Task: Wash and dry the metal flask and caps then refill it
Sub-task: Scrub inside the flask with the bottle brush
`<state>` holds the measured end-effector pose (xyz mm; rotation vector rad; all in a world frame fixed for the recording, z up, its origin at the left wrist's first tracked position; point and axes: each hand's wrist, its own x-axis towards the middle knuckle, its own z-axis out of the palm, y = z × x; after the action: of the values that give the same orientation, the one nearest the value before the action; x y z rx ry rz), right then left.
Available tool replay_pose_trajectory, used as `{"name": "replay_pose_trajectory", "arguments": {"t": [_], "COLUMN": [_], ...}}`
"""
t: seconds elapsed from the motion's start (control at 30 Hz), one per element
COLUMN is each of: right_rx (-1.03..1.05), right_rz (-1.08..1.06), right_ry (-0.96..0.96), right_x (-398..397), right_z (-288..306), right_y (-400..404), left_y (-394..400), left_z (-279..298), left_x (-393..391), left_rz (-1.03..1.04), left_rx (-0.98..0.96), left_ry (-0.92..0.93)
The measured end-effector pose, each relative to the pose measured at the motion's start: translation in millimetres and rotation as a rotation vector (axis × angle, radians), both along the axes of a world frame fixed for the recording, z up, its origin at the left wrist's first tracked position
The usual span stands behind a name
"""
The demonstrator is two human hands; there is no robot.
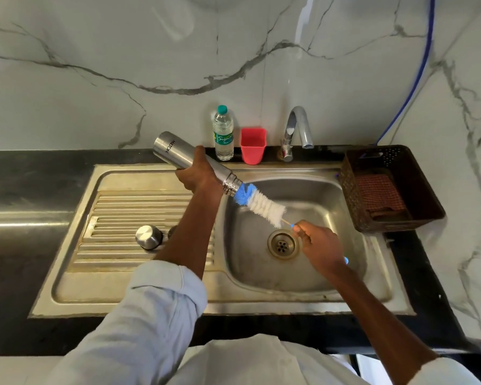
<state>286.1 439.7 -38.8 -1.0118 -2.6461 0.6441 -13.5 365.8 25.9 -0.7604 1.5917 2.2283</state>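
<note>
The cylindrical brushed-steel flask (189, 158) was held tilted over the stainless steel sink (295, 276), base raised toward the wall and open threaded mouth angled down toward the basin, presumably so that any water would run out into the bowl rather than onto the worktop (25, 173). The left hand (196, 173) gripped it about the middle, fingers wrapped round the body.

The right hand (321, 244) pinched the thin handle of a bottle brush with blue and white bristles (257, 201). The blue tip sat at the flask's mouth; most of the white bristles were outside. Whether the brush was entering or leaving could not be told.

A round steel cap (148, 237) stood on the ribbed drainboard, left of the basin, apparently set aside within reach. A second dark object beside it was largely hidden by the left forearm; it could not be identified.

At the back edge stood a clear plastic water bottle with a teal cap (223, 134), a pink square plastic cup (252, 145) and a chrome tap (296, 132), with no water seen running. A dark brown perforated basket (417, 184) holding a reddish checked cloth (379, 194) sat on the right, likely for drying.

Judgement: washing stage, interior scrubbing.
</note>
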Motion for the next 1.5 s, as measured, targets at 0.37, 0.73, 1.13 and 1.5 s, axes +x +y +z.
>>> {"name": "replay_pose_trajectory", "arguments": {"t": [0.37,0.73,1.13,1.5], "right_rx": [-0.912,-0.135,-1.64,-0.397], "right_rz": [-0.084,-0.108,-0.07,-0.021], "right_ry": [0.07,-0.148,-0.127,-0.003], "right_x": [-7.9,-30.2,-22.8,-26.5], "right_z": [15.7,13.7,18.3,34.9], "right_y": [17.4,13.7,12.7,-24.8], "left_y": [4.1,-4.0,-17.7,-12.0], "left_z": [-14.6,-20.8,-21.6,-22.6], "left_x": [-9.5,-9.7,-18.5,-24.4], "left_rz": [-0.035,0.127,-0.229,-0.137], "left_rx": [0.086,0.112,0.241,0.068], "left_ry": [0.004,0.059,0.126,0.17]}}
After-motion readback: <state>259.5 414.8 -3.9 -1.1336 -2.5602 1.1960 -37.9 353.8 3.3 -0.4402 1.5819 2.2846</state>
